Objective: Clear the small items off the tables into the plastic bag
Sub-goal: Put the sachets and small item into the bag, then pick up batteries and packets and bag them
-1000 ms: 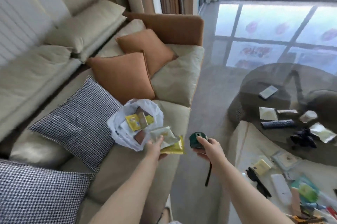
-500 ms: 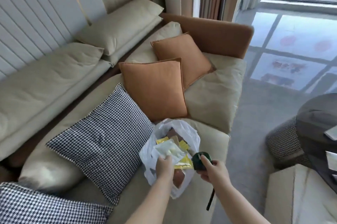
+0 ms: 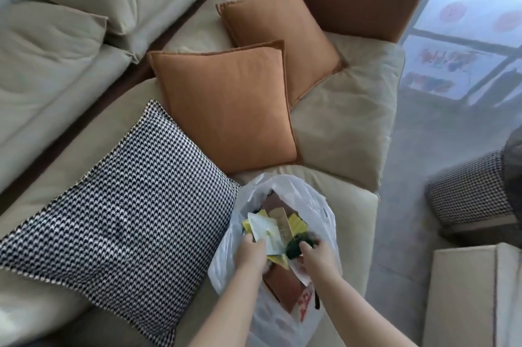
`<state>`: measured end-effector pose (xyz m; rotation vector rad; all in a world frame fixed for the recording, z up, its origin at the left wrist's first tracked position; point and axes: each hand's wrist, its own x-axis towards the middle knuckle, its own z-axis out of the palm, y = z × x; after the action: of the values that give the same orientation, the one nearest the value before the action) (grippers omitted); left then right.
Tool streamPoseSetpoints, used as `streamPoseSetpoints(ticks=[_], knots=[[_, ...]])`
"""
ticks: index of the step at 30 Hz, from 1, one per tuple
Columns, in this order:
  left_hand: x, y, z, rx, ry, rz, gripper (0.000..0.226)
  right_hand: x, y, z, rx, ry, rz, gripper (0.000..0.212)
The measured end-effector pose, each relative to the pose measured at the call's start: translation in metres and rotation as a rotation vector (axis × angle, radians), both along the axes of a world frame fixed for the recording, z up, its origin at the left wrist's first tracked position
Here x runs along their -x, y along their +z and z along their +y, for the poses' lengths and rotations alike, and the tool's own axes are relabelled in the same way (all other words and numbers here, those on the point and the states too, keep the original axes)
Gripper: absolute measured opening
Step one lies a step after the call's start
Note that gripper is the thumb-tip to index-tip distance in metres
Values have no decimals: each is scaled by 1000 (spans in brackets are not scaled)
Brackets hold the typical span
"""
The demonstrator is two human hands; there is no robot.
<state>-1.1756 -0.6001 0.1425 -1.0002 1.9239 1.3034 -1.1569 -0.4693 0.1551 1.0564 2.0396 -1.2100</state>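
Beige sofa point(image 3: 347, 120) across most of the view, with a rust-brown end panel at the far end. Against its back cushions, two orange throw pillows point(image 3: 231, 109), the nearer overlapping the farther. Just beside them, toward the camera, a black-and-white houndstooth pillow point(image 3: 121, 219), tilted, its right corner touching the plastic bag. At the right edge, on the glossy grey floor, a houndstooth-covered stool point(image 3: 469, 191), partly cut off; below it a pale table corner point(image 3: 466, 298).

White plastic bag point(image 3: 316, 200) on the sofa's seat edge, mouth open upward, between the houndstooth pillow and the seat's right end. Inside: yellow packets, a tan card, a brown box lower down seen through the film, a patch of red print near the bottom.

Both forearms reaching in from the lower edge, over the bag's mouth. Left hand point(image 3: 251, 255) gripping a pale whitish packet point(image 3: 265, 229) stacked on yellow packets point(image 3: 278, 257), thumb on top, the stack partly inside the bag. Right hand point(image 3: 317, 257) curled round a dark green tape measure point(image 3: 296, 246), held low in the bag's opening just beside the packets; a dark strap point(image 3: 317, 300) hanging below the wrist.
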Motion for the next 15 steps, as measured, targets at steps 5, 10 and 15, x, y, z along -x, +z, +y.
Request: streamPoseSetpoints(ticks=[5,10,15], knots=[[-1,4,-5,100,-8,70,44,1,13,3,53,23,70,34],[-15,25,2,230,-55,153,45,-9,27,18,61,22,143,40],[-29,41,27,110,-166,208,39,-27,44,32,153,-44,210,35]])
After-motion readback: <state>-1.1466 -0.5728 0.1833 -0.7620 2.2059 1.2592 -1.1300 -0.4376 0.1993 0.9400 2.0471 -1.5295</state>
